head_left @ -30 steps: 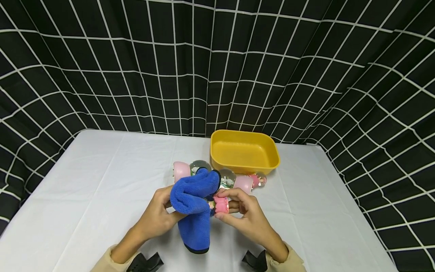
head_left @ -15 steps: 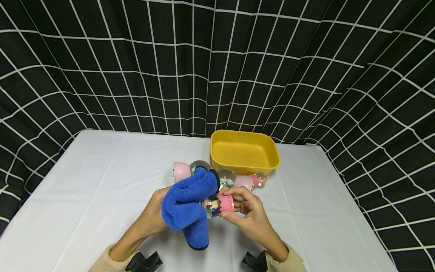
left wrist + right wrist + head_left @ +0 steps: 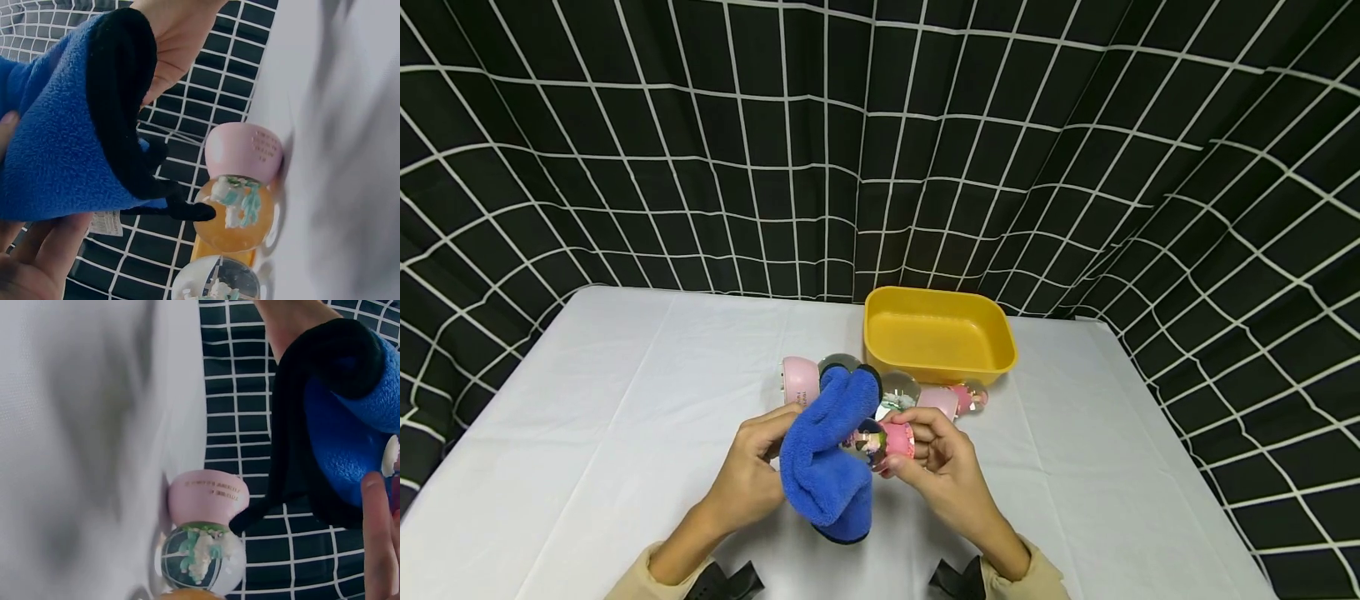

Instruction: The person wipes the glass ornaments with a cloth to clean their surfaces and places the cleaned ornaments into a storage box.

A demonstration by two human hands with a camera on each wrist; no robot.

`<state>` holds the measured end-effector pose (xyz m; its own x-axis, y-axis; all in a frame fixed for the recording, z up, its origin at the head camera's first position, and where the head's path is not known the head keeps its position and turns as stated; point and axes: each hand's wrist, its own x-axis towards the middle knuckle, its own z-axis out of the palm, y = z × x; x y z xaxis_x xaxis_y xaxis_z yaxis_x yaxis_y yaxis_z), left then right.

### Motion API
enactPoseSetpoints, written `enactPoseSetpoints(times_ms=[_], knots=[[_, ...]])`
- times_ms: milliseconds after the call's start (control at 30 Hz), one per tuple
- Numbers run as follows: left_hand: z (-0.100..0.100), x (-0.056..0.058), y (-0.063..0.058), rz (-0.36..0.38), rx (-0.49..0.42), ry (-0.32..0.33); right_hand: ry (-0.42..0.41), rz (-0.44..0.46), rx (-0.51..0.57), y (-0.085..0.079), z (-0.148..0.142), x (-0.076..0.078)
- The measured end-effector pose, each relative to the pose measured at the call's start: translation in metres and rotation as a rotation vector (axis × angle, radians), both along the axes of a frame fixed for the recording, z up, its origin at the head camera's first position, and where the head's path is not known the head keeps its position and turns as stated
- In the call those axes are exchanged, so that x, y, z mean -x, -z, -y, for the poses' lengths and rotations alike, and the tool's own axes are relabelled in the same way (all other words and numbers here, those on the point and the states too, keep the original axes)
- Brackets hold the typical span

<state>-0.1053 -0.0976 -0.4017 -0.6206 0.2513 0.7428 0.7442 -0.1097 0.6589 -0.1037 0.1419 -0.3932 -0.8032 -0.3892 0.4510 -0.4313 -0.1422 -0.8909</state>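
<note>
Small globe: the small snow globe [image 3: 868, 440] is up in front of the person, tipped on its side; its pink base [image 3: 900, 439] is toward the right hand [image 3: 947, 458] and its glass toward the blue cloth [image 3: 827, 467].
Right fingers: thumb and fingers pinch the pink base, leaving most of the glass free.
Left fingers: the left hand [image 3: 747, 477] grasps the cloth, fingers and thumb on either side of it in the left wrist view; the head view hides the fingertips.
Cloth: bunched, its folds over the far end of the glass; contact underneath is hidden.
Step in hand: judged to be wiping the glass, partway; how much is done cannot be told.
Next move calls for: a steady pinch on the base, a slow roll of the globe so the covered side meets fresh cloth, light pressure since the glass is probably slick.
Large globes: left one [image 3: 801, 381] and right one [image 3: 900, 390] lie on their sides on the table [image 3: 662, 417], glass ends facing.
Other small globe: second one [image 3: 970, 397] lies just beside the right large globe's base, near the yellow tray [image 3: 940, 367].
</note>
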Motion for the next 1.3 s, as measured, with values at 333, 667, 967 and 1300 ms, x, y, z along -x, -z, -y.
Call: enactPoseSetpoints(times_ms=[333,667,967,1300], knots=[[0.0013,-0.0025,-0.0004,0.084,0.053,-0.012,0.090,-0.118,-0.135,-0.0029,-0.0043,0.0009],[-0.0038,-0.0083,-0.0018,0.233,0.212,-0.048,0.153,-0.276,-0.213,-0.0003,-0.0021,0.0013],[-0.0039,-0.0066,0.0011,0.234,0.211,0.045,0.090,-0.285,-0.200,-0.0006,-0.0027,0.0027],[-0.0056,-0.0012,0.0027,0.045,0.060,0.054,0.045,-0.235,-0.193,-0.0008,-0.0020,0.0030]])
